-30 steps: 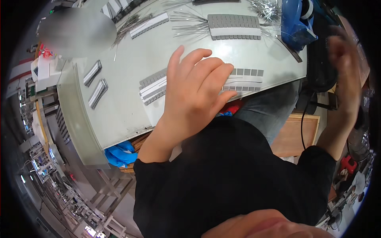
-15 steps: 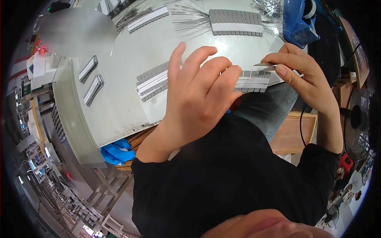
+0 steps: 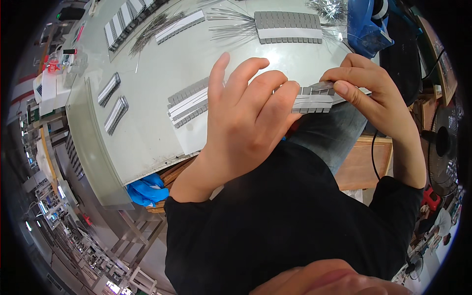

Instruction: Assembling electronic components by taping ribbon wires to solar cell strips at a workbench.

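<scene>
At the near edge of the desk point(image 3: 152, 123), a grey-and-white segmented strip point(image 3: 189, 104) lies across the person's front, its middle hidden by the left hand point(image 3: 248, 105). That hand is bent over the strip with its fingers spread; whether its fingertips grip or merely steady it, I cannot tell. The right hand point(image 3: 334, 84) pinches a thin grey piece point(image 3: 320, 88) between thumb and forefinger at the strip's right end. Judging by how things lie, the strip is partway along: grey segments line both edges of its white bands, while the pinched piece is raised at a slant and seems not yet settled. Whether the hidden middle is complete does not show. Farther back, a wider grey panel point(image 3: 288, 27) with a white band looks more built up, though loose thin wires point(image 3: 231, 17) fan from its left end, apparently left untrimmed. Two small bundles, the upper point(image 3: 109, 90) and the lower point(image 3: 116, 115), lie apart on the left.
</scene>
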`<state>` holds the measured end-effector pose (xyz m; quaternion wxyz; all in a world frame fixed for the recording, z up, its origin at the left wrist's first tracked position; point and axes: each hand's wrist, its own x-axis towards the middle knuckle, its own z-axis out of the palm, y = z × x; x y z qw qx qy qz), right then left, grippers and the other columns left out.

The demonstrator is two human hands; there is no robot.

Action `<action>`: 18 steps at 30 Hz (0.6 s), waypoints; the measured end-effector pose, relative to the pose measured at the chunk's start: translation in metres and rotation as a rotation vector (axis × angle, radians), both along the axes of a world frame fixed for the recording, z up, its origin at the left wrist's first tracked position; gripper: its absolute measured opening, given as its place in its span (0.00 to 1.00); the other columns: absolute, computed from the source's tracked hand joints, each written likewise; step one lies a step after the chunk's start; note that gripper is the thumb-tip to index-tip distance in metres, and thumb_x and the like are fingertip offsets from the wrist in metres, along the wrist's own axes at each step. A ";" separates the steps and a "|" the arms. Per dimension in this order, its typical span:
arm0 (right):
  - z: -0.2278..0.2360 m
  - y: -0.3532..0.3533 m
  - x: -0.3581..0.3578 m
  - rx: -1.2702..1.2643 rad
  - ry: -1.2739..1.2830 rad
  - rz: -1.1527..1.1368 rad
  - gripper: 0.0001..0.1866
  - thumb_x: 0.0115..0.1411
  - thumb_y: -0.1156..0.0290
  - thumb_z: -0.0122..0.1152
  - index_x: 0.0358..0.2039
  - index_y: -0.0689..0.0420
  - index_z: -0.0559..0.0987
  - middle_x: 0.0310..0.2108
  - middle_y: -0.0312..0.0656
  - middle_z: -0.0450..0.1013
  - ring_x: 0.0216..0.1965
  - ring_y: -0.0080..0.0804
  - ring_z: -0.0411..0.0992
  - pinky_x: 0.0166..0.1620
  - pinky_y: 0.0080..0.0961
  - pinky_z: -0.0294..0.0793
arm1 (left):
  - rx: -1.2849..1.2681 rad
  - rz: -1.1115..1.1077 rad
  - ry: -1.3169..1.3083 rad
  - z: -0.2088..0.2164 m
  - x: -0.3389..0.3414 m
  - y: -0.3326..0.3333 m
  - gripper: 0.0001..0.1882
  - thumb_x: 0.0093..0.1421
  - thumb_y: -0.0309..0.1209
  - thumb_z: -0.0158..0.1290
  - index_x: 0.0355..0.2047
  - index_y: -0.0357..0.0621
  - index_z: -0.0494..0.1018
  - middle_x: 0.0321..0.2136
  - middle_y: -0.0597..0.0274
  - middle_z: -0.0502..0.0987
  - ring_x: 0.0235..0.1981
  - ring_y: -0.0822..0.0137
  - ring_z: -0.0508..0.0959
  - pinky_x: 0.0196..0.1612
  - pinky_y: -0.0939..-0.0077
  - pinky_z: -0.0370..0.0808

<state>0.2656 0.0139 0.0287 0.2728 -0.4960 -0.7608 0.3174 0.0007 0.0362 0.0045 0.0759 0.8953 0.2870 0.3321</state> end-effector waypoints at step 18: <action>0.007 -0.002 -0.004 -0.085 0.033 -0.008 0.15 0.69 0.62 0.60 0.42 0.63 0.84 0.26 0.37 0.68 0.30 0.25 0.64 0.32 0.23 0.61 | 0.009 0.006 0.000 0.000 -0.001 0.001 0.25 0.49 0.36 0.70 0.46 0.48 0.75 0.43 0.63 0.79 0.52 0.52 0.76 0.63 0.39 0.60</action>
